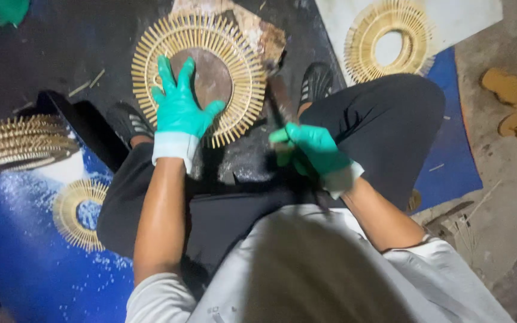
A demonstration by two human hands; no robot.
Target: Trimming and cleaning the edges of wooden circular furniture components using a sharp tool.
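The left grip (181, 107), gloved in green, is lying spread wide and flat on the stick ring (200, 76), its fingers reaching onto the brown disc (210, 75) at the ring's middle. The right grip (309, 149) is curling shut around a dark tool (282, 101), just right of the ring's lower edge; the blur is hiding how the tool is meeting the ring. The ring is resting on a dark board (79, 42) between the person's shoes. Its top edge is touching a broken wood scrap (264, 36). More rings are lying well apart: one (389, 40) at upper right, one (80, 213) on the blue floor sheet at lower left.
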